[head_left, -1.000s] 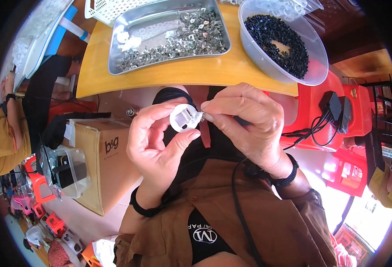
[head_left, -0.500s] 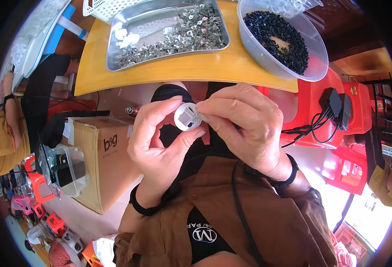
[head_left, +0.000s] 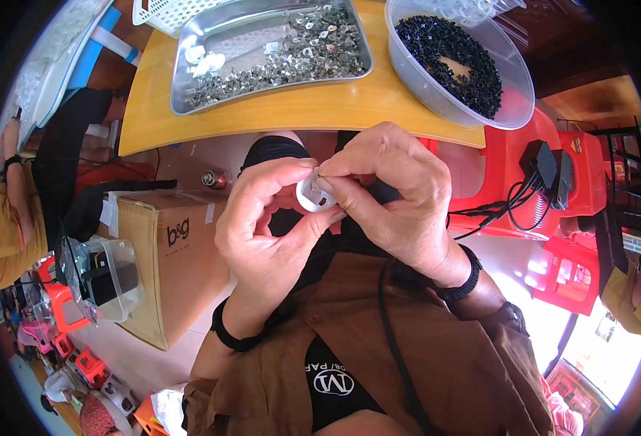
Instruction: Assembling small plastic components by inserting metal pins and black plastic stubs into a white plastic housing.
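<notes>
My left hand [head_left: 259, 232] pinches a small round white plastic part [head_left: 310, 199] by its rim, between thumb and fingers. Small slots or dark openings show on its face. My right hand [head_left: 397, 192] closes over the part's right side, thumb and forefinger pressed together at its upper edge. Whatever lies between those fingertips is mostly hidden. Both hands hover above my lap, just short of the table [head_left: 262, 125]. On the table a metal tray [head_left: 175, 87] holds many small greyish metal pieces [head_left: 328, 54], with a few white parts [head_left: 206, 62] at its left end.
A clear plastic bowl [head_left: 518, 109] of tiny black pieces [head_left: 426, 43] stands at the table's right. A white basket [head_left: 150, 13] sits behind the tray. Cardboard box [head_left: 186, 254] and drink can [head_left: 216, 179] are left; red stools [head_left: 480, 182] with black adapters [head_left: 538, 163] are right.
My right hand has shifted slightly left and up, its fingers now over the white part. The white part has moved a little right and turned. A small greyish piece earlier showed at the right fingertips.
</notes>
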`<action>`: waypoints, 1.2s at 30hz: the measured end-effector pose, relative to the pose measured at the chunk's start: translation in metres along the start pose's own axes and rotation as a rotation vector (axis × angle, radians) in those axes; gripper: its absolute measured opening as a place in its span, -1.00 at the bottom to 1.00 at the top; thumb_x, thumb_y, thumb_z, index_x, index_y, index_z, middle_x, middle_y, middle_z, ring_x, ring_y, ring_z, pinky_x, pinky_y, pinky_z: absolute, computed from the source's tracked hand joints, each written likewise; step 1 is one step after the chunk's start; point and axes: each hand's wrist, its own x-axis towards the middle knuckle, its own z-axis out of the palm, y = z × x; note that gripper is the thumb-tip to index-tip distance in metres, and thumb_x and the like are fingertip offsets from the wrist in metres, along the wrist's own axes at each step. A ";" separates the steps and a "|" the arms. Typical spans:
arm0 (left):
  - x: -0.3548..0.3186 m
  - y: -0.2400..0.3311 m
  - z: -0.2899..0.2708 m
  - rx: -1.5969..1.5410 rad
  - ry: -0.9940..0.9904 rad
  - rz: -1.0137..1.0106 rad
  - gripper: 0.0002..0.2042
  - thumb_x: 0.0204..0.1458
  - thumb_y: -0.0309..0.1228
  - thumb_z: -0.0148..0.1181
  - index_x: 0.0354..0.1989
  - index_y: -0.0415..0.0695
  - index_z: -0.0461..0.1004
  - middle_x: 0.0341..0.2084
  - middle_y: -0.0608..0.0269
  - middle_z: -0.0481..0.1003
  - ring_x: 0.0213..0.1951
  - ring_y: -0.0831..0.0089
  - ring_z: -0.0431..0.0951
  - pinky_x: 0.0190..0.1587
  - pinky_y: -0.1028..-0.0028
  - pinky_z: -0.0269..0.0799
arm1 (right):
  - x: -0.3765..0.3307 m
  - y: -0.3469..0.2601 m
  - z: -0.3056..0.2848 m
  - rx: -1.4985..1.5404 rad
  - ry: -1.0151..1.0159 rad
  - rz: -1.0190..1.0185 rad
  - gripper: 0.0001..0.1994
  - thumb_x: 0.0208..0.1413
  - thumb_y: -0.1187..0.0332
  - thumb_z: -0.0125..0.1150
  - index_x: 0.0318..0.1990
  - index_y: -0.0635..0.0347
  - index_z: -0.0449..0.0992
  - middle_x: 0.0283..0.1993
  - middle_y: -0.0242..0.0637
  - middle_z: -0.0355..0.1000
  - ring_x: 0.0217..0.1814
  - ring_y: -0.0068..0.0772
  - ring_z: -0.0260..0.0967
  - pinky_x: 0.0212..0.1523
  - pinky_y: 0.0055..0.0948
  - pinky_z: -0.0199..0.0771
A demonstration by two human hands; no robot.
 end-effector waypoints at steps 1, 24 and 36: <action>0.000 -0.001 -0.001 0.009 -0.036 0.013 -0.63 -0.21 -0.73 0.32 -0.16 -0.30 0.42 -0.17 0.09 0.41 -0.29 0.44 0.53 -0.31 0.52 0.55 | 0.000 0.000 0.000 -0.001 -0.001 -0.001 -0.84 -0.22 0.62 0.32 -0.43 0.18 0.58 -0.46 -0.38 0.41 -0.49 -0.60 0.31 -0.50 -0.61 0.32; -0.005 0.003 0.000 -0.279 -0.154 -0.353 -0.72 0.01 -0.69 0.13 -0.06 -0.40 0.37 -0.12 0.13 0.37 -0.22 0.47 0.49 -0.25 0.52 0.50 | -0.010 -0.001 -0.009 -0.183 -0.058 0.008 -0.85 -0.31 0.53 0.31 -0.53 0.10 0.47 -0.52 -0.36 0.34 -0.45 -0.29 0.35 -0.46 -0.37 0.38; -0.006 0.001 0.002 -0.279 -0.098 -0.237 -0.81 0.04 -0.74 0.03 -0.15 -0.41 0.40 -0.17 0.08 0.41 -0.27 0.49 0.50 -0.28 0.53 0.48 | -0.012 0.000 -0.014 -0.184 -0.094 -0.161 -0.78 -0.36 0.59 0.38 -0.45 0.17 0.53 -0.48 -0.35 0.37 -0.52 -0.41 0.30 -0.55 -0.51 0.31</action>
